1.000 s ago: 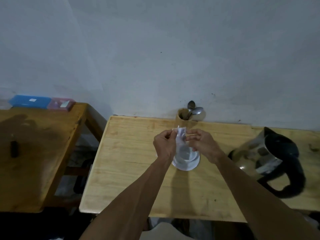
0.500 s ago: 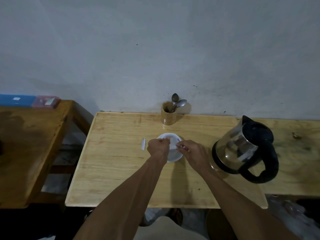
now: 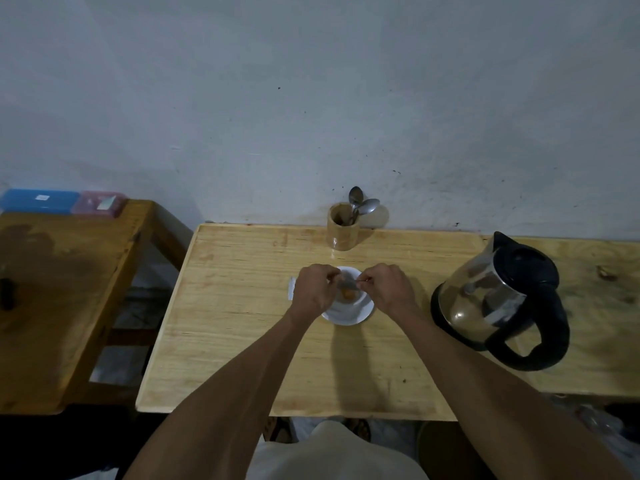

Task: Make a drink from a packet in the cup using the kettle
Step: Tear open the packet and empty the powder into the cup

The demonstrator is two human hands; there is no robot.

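A white cup on its saucer (image 3: 349,315) sits mid-table, and orange-brown powder (image 3: 348,293) lies in its bottom. My left hand (image 3: 313,289) and right hand (image 3: 388,287) are side by side over the cup, both pinching a thin packet (image 3: 349,283) stretched flat across the rim. A torn white strip (image 3: 291,292) lies on the wood just left of my left hand. The steel kettle (image 3: 485,299) with a black lid and handle stands to the right, apart from my hands.
A wooden holder (image 3: 343,232) with spoons (image 3: 358,202) stands by the wall behind the cup. A second, darker table (image 3: 62,289) sits to the left, carrying a blue box (image 3: 40,200) and a pink box (image 3: 98,202). The light table's front edge (image 3: 294,410) is near my body.
My hands have lowered the packet from upright above the cup to flat over its rim. A torn strip now lies on the table, and powder shows in the cup.
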